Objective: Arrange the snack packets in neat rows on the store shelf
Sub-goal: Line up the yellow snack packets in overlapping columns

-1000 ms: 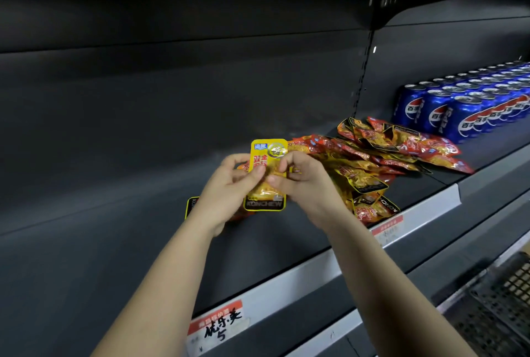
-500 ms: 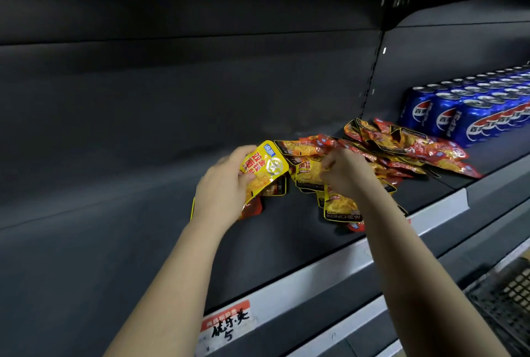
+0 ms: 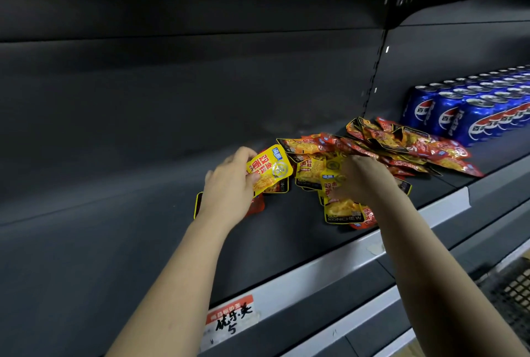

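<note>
My left hand [image 3: 229,184] grips a yellow snack packet [image 3: 269,169], tilted, just above the dark shelf [image 3: 286,242]. Under that hand lie a red packet [image 3: 256,206] and a black-edged one, mostly hidden. My right hand [image 3: 364,179] reaches into the loose heap of red and yellow packets [image 3: 401,147] and pinches a yellow packet [image 3: 341,204] at the heap's near left edge. More packets spread in a messy pile toward the right.
Blue cola cans [image 3: 476,116] stand in rows at the right end of the shelf. A grey price rail [image 3: 315,270] with a red-and-white label [image 3: 232,319] runs along the front edge. The shelf's left stretch is bare dark metal. A mesh basket [image 3: 513,293] sits lower right.
Both hands held one yellow packet together a second ago. The left hand kept it and tilted it down to the left; the right hand let go and moved into the heap onto another packet.
</note>
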`<move>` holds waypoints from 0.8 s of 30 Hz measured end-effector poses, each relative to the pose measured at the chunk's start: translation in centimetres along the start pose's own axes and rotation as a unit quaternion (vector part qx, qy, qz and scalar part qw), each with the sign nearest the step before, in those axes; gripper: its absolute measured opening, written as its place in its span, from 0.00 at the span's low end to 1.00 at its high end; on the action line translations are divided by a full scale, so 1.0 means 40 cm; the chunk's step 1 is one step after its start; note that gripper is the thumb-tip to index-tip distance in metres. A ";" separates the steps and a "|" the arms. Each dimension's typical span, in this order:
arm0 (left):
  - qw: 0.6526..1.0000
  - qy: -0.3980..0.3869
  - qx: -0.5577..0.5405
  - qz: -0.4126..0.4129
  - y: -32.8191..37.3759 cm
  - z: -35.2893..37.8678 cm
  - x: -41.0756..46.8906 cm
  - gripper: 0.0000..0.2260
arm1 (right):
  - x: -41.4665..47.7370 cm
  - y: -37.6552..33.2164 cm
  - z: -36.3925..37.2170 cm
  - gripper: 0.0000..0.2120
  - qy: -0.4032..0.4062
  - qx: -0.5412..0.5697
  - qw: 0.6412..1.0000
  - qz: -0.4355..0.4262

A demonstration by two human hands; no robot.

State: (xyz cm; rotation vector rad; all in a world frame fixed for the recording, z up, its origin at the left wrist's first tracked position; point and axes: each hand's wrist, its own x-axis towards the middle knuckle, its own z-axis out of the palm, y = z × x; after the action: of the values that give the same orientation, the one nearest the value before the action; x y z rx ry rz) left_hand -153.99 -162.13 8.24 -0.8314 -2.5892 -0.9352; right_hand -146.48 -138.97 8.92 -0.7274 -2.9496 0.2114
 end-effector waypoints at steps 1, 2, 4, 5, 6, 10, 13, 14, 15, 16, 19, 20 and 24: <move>1.000 -0.001 0.007 -0.001 -0.001 0.001 0.000 0.11 | -0.006 -0.005 0.001 0.20 -0.001 0.008 1.000 -0.009; 1.000 -0.004 0.015 -0.002 -0.002 0.002 0.001 0.10 | -0.011 -0.008 0.003 0.17 0.004 0.019 1.000 -0.012; 1.000 -0.011 0.028 -0.001 -0.003 0.005 0.001 0.10 | -0.027 -0.016 -0.003 0.17 0.010 0.052 0.999 -0.006; 0.999 -0.016 0.031 -0.001 -0.005 0.006 0.001 0.10 | -0.033 -0.020 -0.008 0.18 0.010 0.063 0.998 -0.007; 0.999 -0.020 0.033 -0.003 -0.006 0.005 0.000 0.10 | -0.036 -0.023 -0.013 0.18 0.006 0.072 0.997 -0.010; 0.998 -0.024 0.059 -0.012 -0.007 -0.026 -0.002 0.10 | -0.039 -0.051 -0.037 0.16 0.033 0.136 0.989 -0.054; 0.998 0.014 0.056 -0.036 -0.021 -0.075 -0.013 0.07 | -0.038 -0.099 -0.051 0.13 0.064 0.223 0.965 -0.120; 0.998 0.023 0.042 -0.045 -0.031 -0.095 -0.022 0.06 | -0.036 -0.122 -0.050 0.12 0.069 0.251 0.956 -0.132; 0.998 0.029 0.024 -0.054 -0.044 -0.116 -0.033 0.06 | -0.037 -0.148 -0.049 0.12 0.069 0.279 0.948 -0.139; 0.997 0.034 0.006 -0.066 -0.060 -0.139 -0.049 0.06 | -0.036 -0.175 -0.043 0.12 0.062 0.310 0.938 -0.141; 0.991 0.066 -0.046 -0.108 -0.113 -0.215 -0.113 0.06 | -0.044 -0.264 -0.017 0.11 0.022 0.389 0.909 -0.146; 0.987 0.078 -0.065 -0.123 -0.134 -0.239 -0.140 0.06 | -0.052 -0.297 -0.007 0.11 0.010 0.399 0.904 -0.152; 0.973 0.116 -0.112 -0.164 -0.221 -0.326 -0.250 0.06 | -0.101 -0.435 0.036 0.10 -0.070 0.454 0.871 -0.173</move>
State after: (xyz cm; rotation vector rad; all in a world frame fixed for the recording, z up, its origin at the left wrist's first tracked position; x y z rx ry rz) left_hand -150.59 -180.42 9.50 -0.3180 -2.4852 -1.3492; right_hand -151.03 -156.27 9.99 -0.0410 -2.5380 1.5058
